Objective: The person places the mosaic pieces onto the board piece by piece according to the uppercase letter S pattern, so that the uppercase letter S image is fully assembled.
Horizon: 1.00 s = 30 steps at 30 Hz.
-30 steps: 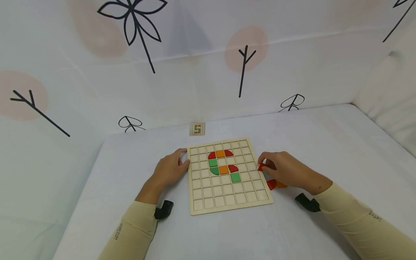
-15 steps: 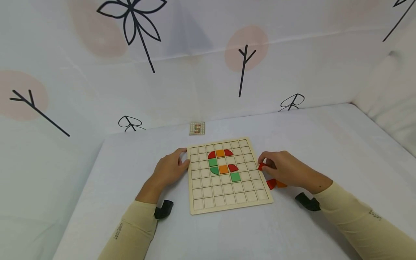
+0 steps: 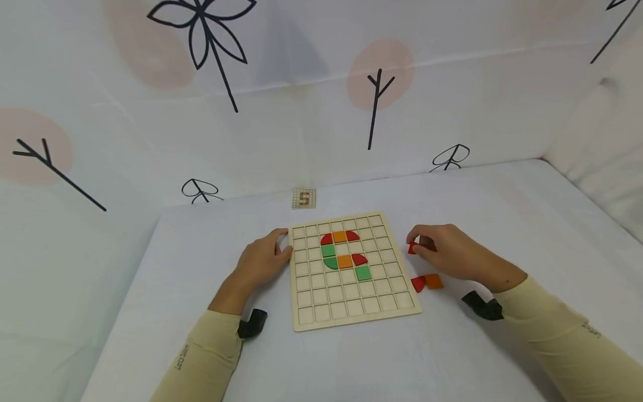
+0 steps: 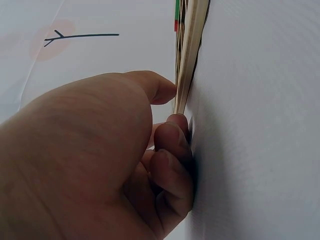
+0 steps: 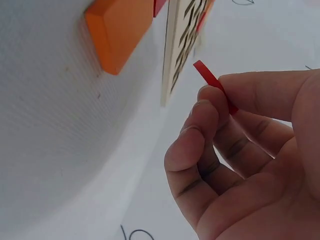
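A light wooden grid board (image 3: 351, 324) lies on the white table. Set into its cells are red quarter-round pieces (image 3: 359, 259), orange squares (image 3: 345, 261), green squares (image 3: 363, 273) and a green quarter-round piece (image 3: 330, 262). My left hand (image 3: 262, 261) holds the board's left edge, the thumb against it and the other fingers curled; the left wrist view shows this edge-on. Right of the board, my right hand (image 3: 444, 251) pinches a thin red piece (image 5: 216, 85) between thumb and fingers, off the board. Its full outline is hidden by the fingers.
Beside the board's right edge lie a loose red quarter-round piece (image 3: 418, 283) and an orange square (image 3: 433, 281), side by side. A small pattern card (image 3: 303, 198) with an S-like figure lies behind the board. A printed cloth (image 3: 311, 123) hangs at the back.
My right hand has moved slightly right and away from the board, carrying the red piece with it. More of the loose orange square shows. The left hand and board stay put.
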Each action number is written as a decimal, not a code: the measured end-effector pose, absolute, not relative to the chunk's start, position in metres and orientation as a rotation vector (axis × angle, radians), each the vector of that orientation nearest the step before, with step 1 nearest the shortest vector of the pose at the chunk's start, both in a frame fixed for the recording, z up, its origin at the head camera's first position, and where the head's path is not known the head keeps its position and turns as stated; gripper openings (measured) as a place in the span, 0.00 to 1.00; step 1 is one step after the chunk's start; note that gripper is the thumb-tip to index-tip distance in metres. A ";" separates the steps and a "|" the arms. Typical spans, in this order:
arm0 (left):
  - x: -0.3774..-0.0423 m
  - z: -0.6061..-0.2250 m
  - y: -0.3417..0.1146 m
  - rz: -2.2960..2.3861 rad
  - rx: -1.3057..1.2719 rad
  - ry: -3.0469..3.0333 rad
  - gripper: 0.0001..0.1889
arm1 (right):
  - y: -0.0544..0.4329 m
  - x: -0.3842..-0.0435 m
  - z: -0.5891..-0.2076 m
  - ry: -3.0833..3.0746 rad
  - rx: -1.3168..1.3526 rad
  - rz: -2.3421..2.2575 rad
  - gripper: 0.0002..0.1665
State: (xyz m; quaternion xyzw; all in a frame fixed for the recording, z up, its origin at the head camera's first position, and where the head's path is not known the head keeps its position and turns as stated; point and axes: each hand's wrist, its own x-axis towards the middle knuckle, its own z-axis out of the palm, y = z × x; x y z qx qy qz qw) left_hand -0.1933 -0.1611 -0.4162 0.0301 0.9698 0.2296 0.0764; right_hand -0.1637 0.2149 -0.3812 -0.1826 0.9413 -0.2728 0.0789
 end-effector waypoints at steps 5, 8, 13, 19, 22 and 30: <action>-0.193 -0.416 -0.162 0.688 0.081 2.911 0.28 | 0.217 -0.164 -0.377 2.827 -0.552 -0.828 0.09; -0.193 -0.416 -0.163 0.689 0.083 2.912 0.28 | 0.219 -0.165 -0.376 2.823 -0.549 -0.835 0.09; -0.192 -0.415 -0.162 0.698 0.079 2.903 0.28 | 0.220 -0.165 -0.377 2.807 -0.539 -0.827 0.10; -0.193 -0.417 -0.161 0.711 0.080 2.897 0.28 | 0.219 -0.164 -0.371 2.804 -0.521 -0.796 0.12; -0.193 -0.418 -0.161 0.713 0.066 2.895 0.28 | 0.217 -0.164 -0.367 2.789 -0.545 -0.780 0.13; -0.193 -0.417 -0.161 0.715 0.072 2.900 0.28 | 0.204 -0.167 -0.357 2.738 -0.656 -0.737 0.15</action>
